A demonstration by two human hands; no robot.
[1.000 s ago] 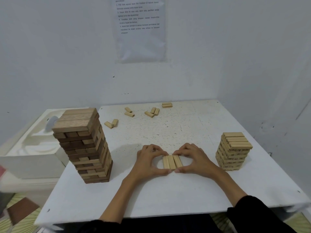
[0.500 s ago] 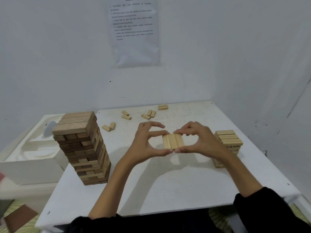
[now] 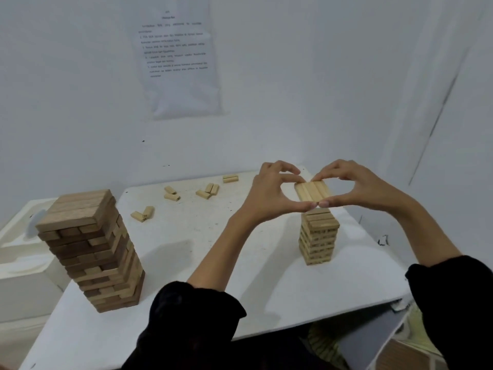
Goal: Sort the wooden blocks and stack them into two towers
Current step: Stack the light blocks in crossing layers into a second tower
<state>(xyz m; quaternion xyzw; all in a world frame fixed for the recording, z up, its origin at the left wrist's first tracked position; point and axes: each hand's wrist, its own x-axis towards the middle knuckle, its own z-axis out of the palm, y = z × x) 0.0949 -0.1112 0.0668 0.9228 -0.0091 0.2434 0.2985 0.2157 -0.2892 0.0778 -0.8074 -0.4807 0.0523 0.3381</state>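
Note:
A row of three light wooden blocks (image 3: 312,190) hangs in the air just above the small light tower (image 3: 318,237) on the right of the white table (image 3: 186,244). My left hand (image 3: 269,192) pinches the row from the left between thumb and fingers. My right hand (image 3: 352,186) pinches it from the right the same way. A taller tower of darker blocks (image 3: 90,249) stands at the table's left front. Several loose light blocks (image 3: 208,189) lie near the far edge, with a pair (image 3: 143,213) closer in.
A white box (image 3: 18,252) sits left of the table beside the dark tower. White walls close in behind and to the right, with a printed sheet (image 3: 177,54) taped up. The table's front edge runs diagonally at lower right.
Both hands lifted the three-block row off the table and carried it up and right. It now hovers over the light tower.

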